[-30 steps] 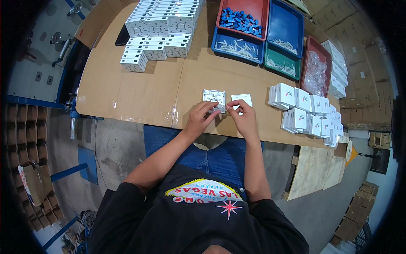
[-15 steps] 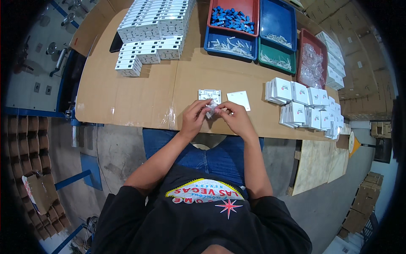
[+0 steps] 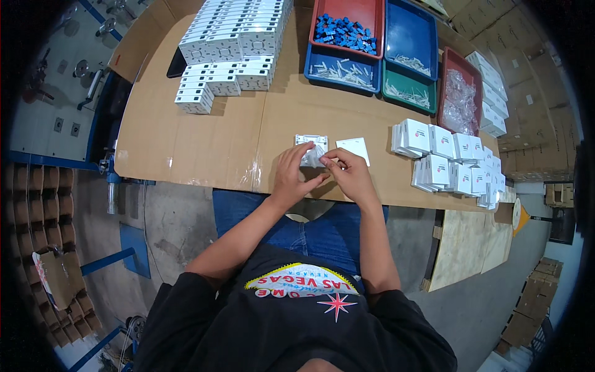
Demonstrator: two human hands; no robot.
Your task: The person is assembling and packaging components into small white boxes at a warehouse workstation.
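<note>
A small clear plastic bag (image 3: 312,157) lies over the near part of a white square base plate (image 3: 302,139) with cut-outs. My right hand (image 3: 351,176) pinches the bag's right side between thumb and fingers. On the left, my left hand (image 3: 294,178) has its fingers stretched along the bag's edge and its thumb spread away toward the right hand. What the bag holds, if anything, is too small to make out. A flat white square cover (image 3: 354,150) rests on the cardboard just beyond my right hand.
Stacked white square units (image 3: 226,62) stand far left, a dark flat object (image 3: 176,64) beside them. Trays hold blue parts (image 3: 344,32), white pins (image 3: 343,72) and clear bags (image 3: 458,93). White boxed pieces (image 3: 437,167) crowd the right. The cardboard-covered table's (image 3: 198,167) near edge is before my lap.
My left thumb has come away from the bag and the left fingers have straightened. The right hand keeps its pinch on the bag. The whole view has shifted slightly.
</note>
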